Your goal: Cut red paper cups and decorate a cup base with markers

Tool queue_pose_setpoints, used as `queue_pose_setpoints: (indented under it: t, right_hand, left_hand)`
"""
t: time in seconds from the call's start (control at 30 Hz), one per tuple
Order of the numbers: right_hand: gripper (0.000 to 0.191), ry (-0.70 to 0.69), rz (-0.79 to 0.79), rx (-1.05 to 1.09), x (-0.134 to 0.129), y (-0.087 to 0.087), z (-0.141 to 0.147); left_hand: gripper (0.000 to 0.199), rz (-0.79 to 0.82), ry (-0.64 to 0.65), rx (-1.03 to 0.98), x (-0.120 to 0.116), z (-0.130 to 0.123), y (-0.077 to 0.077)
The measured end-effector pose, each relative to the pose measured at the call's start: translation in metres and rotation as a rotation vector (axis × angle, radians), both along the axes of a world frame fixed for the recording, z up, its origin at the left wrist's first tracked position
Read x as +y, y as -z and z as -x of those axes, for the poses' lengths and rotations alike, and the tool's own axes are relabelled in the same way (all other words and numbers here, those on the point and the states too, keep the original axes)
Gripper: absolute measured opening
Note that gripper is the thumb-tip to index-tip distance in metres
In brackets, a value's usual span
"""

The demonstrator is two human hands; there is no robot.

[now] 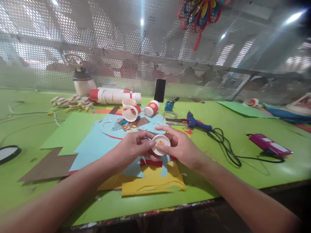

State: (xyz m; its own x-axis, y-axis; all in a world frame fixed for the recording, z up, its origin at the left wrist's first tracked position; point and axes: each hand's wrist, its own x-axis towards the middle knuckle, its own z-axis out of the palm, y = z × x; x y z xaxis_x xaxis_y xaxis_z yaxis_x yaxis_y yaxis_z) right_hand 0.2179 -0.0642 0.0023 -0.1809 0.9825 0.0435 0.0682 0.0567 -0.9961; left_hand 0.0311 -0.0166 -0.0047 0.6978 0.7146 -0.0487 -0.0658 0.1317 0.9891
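Observation:
A small white paper cup point(161, 149) is held between both hands above the coloured paper sheets, one round end turned up towards me. A red and gold printed mark shows inside its rim. My left hand point(139, 145) pinches the cup's left edge with thumb and fingers. On the other side, my right hand point(181, 146) grips it, thumb across the rim and index finger stretched out above. The hands hide the cup's side. Just beyond lie red and white paper cups point(152, 108), with paper scraps around them. Under the hands are light blue point(89, 152) and yellow paper point(153, 189).
A blue glue gun point(198, 123) lies to the right, its black cord running to a magenta box point(270, 144). Behind stand a phone point(160, 90), a blue jar point(169, 106), rolled stacked cups point(116, 96) and a pressure sprayer point(83, 81). Green paper point(70, 129) lies left.

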Motion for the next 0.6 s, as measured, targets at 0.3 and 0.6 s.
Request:
queue_pose_setpoints:
  t: [0.3,0.6]
  right_hand:
    - [0.057,-0.040,0.062,0.152,0.0019,0.0009,-0.0041]
    - [0.056,0.052,0.025,0.055,0.0034,0.0037,0.0021]
  left_hand:
    - [0.041,0.058,0.003,-0.072,0.0054,0.0004,0.0002]
    - [0.040,0.093,0.016,-0.043,0.0049,-0.0020,-0.0001]
